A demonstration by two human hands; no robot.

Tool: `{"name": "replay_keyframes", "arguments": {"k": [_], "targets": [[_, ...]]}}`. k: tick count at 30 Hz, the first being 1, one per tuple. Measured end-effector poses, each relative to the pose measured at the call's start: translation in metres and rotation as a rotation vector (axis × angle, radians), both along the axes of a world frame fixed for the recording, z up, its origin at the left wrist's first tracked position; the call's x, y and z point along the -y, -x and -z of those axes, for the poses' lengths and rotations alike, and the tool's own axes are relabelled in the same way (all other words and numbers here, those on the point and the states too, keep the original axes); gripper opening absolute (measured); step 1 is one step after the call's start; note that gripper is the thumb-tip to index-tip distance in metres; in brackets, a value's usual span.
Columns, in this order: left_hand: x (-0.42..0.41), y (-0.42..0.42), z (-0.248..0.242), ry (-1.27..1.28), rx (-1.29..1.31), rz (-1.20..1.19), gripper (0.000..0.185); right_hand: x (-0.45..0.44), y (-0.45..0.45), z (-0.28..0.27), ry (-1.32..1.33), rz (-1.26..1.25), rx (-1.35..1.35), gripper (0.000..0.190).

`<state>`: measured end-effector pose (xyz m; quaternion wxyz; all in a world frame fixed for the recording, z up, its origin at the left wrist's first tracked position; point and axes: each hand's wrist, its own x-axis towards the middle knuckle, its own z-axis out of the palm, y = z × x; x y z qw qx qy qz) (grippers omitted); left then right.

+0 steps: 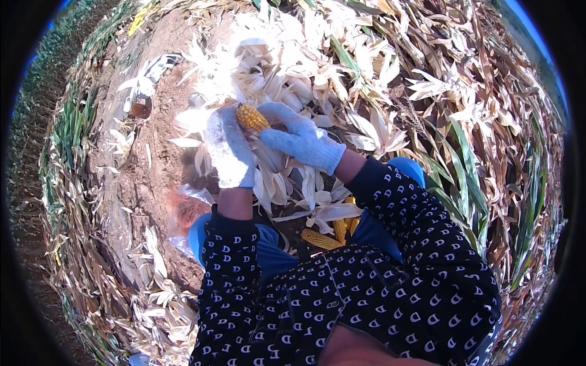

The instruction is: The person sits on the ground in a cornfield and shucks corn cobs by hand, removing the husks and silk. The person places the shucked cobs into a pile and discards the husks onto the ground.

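Note:
An ear of yellow corn [252, 118] is held between my two hands, its upper part bare and its kernels showing. My left hand [229, 148], in a white knit glove, grips it from the left. My right hand [302, 139], gloved the same way, closes around it from the right, with the thumb and fingers near the bare kernels. Pale husk [270, 155] hangs below the ear between my hands; the ear's lower end is hidden. Between my knees, several bare yellow ears [320, 239] lie on the ground.
A heap of pale dry husks [293, 59] spreads in front of me. Dry cornstalks and leaves [494, 151] are piled to the right. On the soil at left are a clear plastic bag with reddish material [190, 210] and a container with brown contents [139, 109].

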<state>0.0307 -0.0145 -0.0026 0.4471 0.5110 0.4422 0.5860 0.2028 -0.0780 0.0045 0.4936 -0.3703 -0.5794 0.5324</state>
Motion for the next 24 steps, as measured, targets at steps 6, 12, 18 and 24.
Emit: {"name": "replay_keyframes", "arguments": {"k": [6,12,18,24], "targets": [[0.015,-0.016,-0.010,0.189,0.350,0.072,0.028,0.015,0.017,0.000,0.176,0.042,-0.268,0.068],[0.006,-0.019,-0.006,0.173,0.556,0.041,0.022,0.009,0.013,-0.002,0.240,0.103,-0.402,0.064],[0.003,-0.006,0.007,0.084,0.449,0.054,0.023,0.002,0.017,0.002,0.119,0.163,-0.290,0.063],[0.001,0.012,0.013,-0.133,0.138,0.199,0.033,0.004,0.008,-0.009,0.038,0.046,-0.164,0.069]]}}
